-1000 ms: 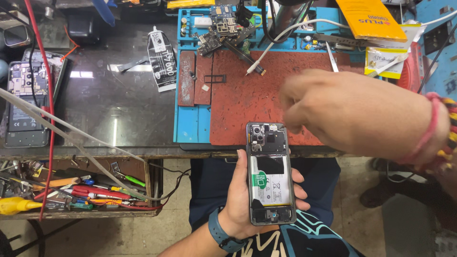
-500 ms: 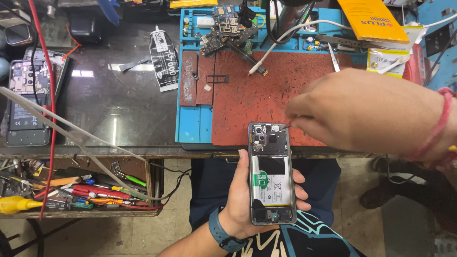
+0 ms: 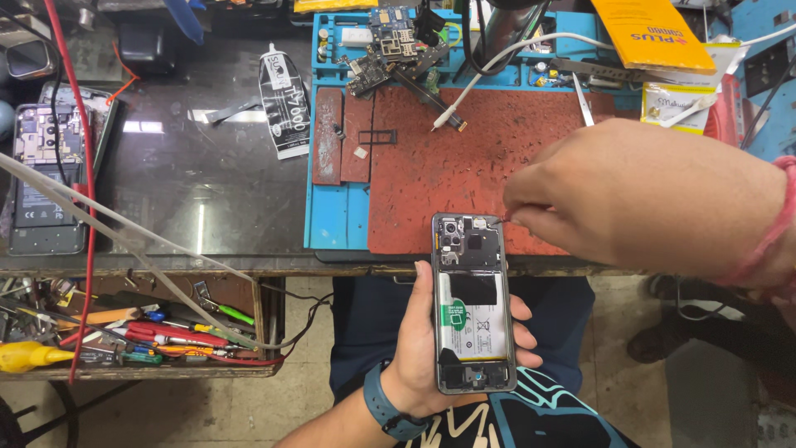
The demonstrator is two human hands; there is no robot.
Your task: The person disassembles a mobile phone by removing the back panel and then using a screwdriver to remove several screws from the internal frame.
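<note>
My left hand [image 3: 419, 357] holds an opened phone [image 3: 473, 303] upright over my lap, back cover off, with the battery, camera module and board showing. A dark watch sits on that wrist. My right hand [image 3: 638, 199] reaches in from the right with a red thread band on its wrist. Its fingertips are pinched together at the phone's top right corner, on something small and thin that I cannot make out.
A red work mat [image 3: 464, 158] lies on a blue tray [image 3: 332, 216] at the bench edge, with circuit boards [image 3: 390, 50], a white cable and tweezers [image 3: 583, 104] at the back. Another opened phone [image 3: 46, 178] lies far left. A glue tube [image 3: 284, 99] rests on the dark bench. A drawer of screwdrivers [image 3: 141, 328] hangs lower left.
My right hand has come down from above the mat until its pinched fingertips reached the phone's top right corner. The left hand and phone have stayed almost still.
</note>
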